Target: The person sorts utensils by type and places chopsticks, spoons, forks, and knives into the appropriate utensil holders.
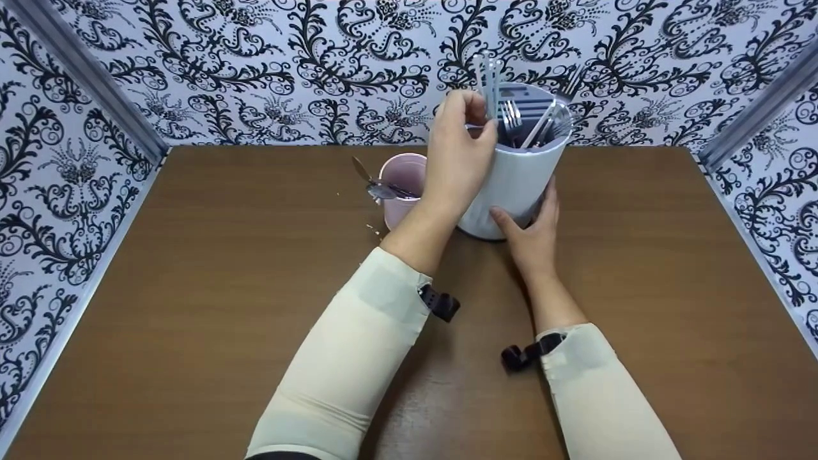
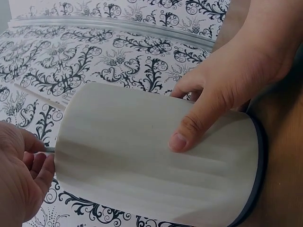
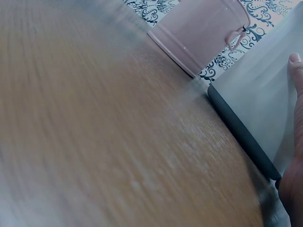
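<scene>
A tall white utensil holder (image 1: 514,185) with a dark base stands at the back of the table. My right hand (image 1: 533,236) grips its lower side, thumb across the front. At its rim, my left hand (image 1: 461,150) pinches a bunch of thin, pale, shiny sticks (image 1: 489,80) that rise above the fingers; their exact kind is unclear. Forks (image 1: 511,116) and other cutlery handles (image 1: 538,128) stick out of the holder. In the left wrist view, a bit of shiny shaft (image 2: 49,149) shows between the fingertips of my left hand (image 2: 21,170).
Left of the holder stands a small pink bucket (image 1: 397,214), with spoons (image 1: 381,190) leaning out over its rim and partly behind my left forearm. Small pale crumbs (image 1: 372,230) lie beside it on the brown table (image 1: 255,268). Patterned walls (image 1: 268,76) enclose the back and sides.
</scene>
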`<state>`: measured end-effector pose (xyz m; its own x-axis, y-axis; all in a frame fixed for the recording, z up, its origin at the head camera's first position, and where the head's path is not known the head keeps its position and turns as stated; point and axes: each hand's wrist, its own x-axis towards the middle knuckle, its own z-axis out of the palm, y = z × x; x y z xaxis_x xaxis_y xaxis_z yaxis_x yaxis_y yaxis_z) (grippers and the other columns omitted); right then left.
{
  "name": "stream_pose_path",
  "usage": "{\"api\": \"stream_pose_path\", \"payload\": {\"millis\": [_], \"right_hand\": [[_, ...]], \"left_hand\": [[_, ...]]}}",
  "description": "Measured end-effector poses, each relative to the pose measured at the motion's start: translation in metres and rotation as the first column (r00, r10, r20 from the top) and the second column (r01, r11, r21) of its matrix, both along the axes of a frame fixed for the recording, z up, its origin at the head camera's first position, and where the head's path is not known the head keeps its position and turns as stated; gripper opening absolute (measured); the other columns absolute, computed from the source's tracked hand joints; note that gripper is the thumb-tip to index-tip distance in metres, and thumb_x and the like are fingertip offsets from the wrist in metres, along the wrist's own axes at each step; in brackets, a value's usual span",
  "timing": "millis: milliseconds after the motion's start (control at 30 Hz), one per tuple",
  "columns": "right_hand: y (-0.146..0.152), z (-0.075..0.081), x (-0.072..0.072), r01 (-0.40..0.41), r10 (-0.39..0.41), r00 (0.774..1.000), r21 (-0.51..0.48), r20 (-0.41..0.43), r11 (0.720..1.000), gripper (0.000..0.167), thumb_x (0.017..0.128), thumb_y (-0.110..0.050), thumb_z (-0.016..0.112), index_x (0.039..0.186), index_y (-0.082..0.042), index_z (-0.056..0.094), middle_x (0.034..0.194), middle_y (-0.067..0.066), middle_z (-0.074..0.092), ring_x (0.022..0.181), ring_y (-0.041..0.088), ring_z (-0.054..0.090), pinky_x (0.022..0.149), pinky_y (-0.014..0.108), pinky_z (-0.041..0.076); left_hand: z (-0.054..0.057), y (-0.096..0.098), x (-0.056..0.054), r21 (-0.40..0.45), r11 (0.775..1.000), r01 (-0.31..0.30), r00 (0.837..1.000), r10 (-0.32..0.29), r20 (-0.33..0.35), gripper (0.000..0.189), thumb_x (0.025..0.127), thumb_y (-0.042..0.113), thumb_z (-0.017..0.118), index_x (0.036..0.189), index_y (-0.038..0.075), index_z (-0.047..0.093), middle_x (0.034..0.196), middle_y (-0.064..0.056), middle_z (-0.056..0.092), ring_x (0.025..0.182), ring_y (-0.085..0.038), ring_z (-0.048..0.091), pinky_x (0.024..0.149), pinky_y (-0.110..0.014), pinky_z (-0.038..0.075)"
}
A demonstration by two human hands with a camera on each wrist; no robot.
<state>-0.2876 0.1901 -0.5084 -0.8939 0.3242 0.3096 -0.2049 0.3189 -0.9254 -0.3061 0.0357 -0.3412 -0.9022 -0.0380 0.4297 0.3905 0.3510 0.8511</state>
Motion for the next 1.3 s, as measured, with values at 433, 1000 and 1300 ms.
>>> {"api": "stream_pose_path", "payload": {"millis": [433,1000,1300], "right_hand": [[-0.014,0.031,0.021,-0.018,0.018,1.0,-0.042,-0.013,0.999,0.106,0.083,-0.014,0.082,0.164,0.001,0.016,0.167,0.023,0.025,0.156,0.032,0.024,0.13,0.042,0.02],[0.003,-0.004,0.007,-0.017,0.018,1.0,-0.019,0.022,1.0,0.102,0.086,-0.023,0.085,0.165,-0.011,0.022,0.163,0.014,0.032,0.152,0.025,0.033,0.126,0.042,0.033],[0.009,0.001,0.022,-0.034,0.034,0.983,-0.001,0.178,0.999,0.09,0.093,-0.039,0.077,0.163,-0.012,0.028,0.163,0.015,0.034,0.152,0.027,0.036,0.126,0.044,0.036]], "left_hand": [[-0.004,-0.001,0.003,0.057,0.998,0.016,1.0,-0.015,-0.006,0.017,0.094,-0.001,0.069,0.106,0.004,0.058,0.11,-0.007,0.06,0.104,-0.013,0.062,0.09,-0.013,0.054],[-0.011,-0.012,0.017,0.078,0.997,0.017,0.999,-0.013,-0.048,0.017,0.095,-0.002,0.068,0.109,-0.001,0.059,0.106,-0.011,0.058,0.1,-0.016,0.063,0.088,-0.012,0.054],[-0.011,-0.03,0.034,0.005,1.0,0.026,0.993,-0.025,-0.119,0.018,0.094,-0.003,0.065,0.112,-0.003,0.06,0.106,-0.012,0.059,0.098,-0.018,0.062,0.088,-0.013,0.053]]}}
